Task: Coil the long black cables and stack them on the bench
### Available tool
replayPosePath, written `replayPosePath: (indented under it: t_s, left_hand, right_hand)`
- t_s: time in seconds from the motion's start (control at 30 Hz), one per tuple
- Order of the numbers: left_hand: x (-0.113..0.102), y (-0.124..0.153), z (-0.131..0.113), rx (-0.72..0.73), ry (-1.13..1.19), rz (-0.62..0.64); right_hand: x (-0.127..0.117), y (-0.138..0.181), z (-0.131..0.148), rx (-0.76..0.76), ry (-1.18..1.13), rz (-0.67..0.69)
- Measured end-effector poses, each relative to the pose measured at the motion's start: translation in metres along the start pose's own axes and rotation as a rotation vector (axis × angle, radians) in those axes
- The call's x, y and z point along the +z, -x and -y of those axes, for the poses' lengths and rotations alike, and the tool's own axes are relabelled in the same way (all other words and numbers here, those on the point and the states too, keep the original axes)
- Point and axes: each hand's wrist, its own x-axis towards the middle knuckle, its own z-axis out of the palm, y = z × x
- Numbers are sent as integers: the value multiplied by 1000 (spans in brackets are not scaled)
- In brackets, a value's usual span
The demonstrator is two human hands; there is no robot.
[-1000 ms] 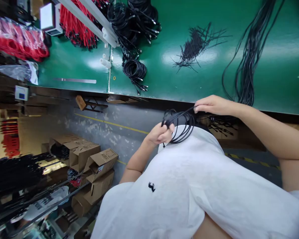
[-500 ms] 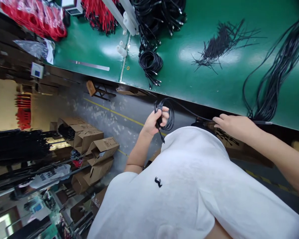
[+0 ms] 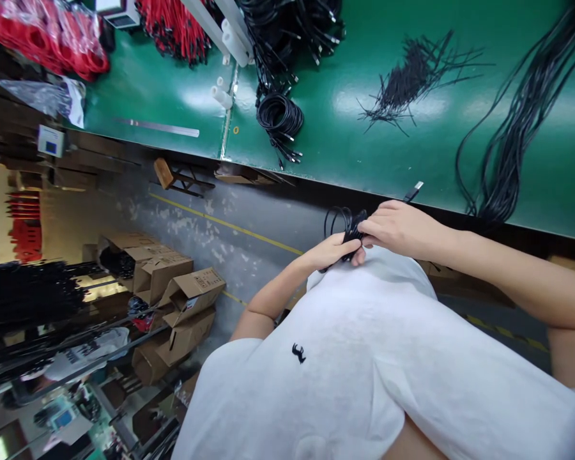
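Observation:
Just off the bench edge, in front of the white shirt, a coiled black USB cable [image 3: 338,220] is held between both hands. My left hand [image 3: 335,251] is closed round the lower part of the coil. My right hand [image 3: 397,223] is closed on the cable against the coil's right side, and its fingertips nearly meet the left hand. The cable's metal USB plug [image 3: 413,191] sticks out above the right hand. Part of the coil is hidden behind the fingers.
On the green bench [image 3: 330,147] lie coiled black cables [image 3: 280,118], a pile of black ties [image 3: 409,80], long loose cables [image 3: 505,160] and a steel ruler [image 3: 160,128]. Red cables [image 3: 175,32] lie farther left. Cardboard boxes [image 3: 191,294] and a stool [image 3: 179,176] stand on the floor.
My right hand has moved left, from along the stretched cable end to the coil. My left hand has shifted right with the coil, and the hands now meet.

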Motion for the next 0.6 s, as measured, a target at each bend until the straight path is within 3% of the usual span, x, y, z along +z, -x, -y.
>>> replayPosePath:
  t_s: [0.07,0.13,0.23,0.3,0.37,0.43,0.5,0.6]
  left_hand:
    - [0,5,-3,41,75,-19]
    - [0,10,-6,77,189,-68]
    - [4,13,-12,49,270,-16]
    - [8,12,-16,-31,241,120]
    - [13,11,-20,-120,166,255]
    - [16,12,-25,-174,96,314]
    - [16,16,-32,-158,63,273]
    - [11,17,-44,17,87,93]
  right_hand:
    - [3,14,3,102,-21,-129]
    - [11,30,5,297,-85,-243]
    - [25,33,5,518,-210,-304]
    - [31,18,2,412,-300,-291]
    - [31,-4,-2,170,-374,-223]
    - [27,-20,-6,6,-450,-138]
    - [28,-28,-9,78,-608,-176]
    - [45,-35,-7,416,-893,-461]
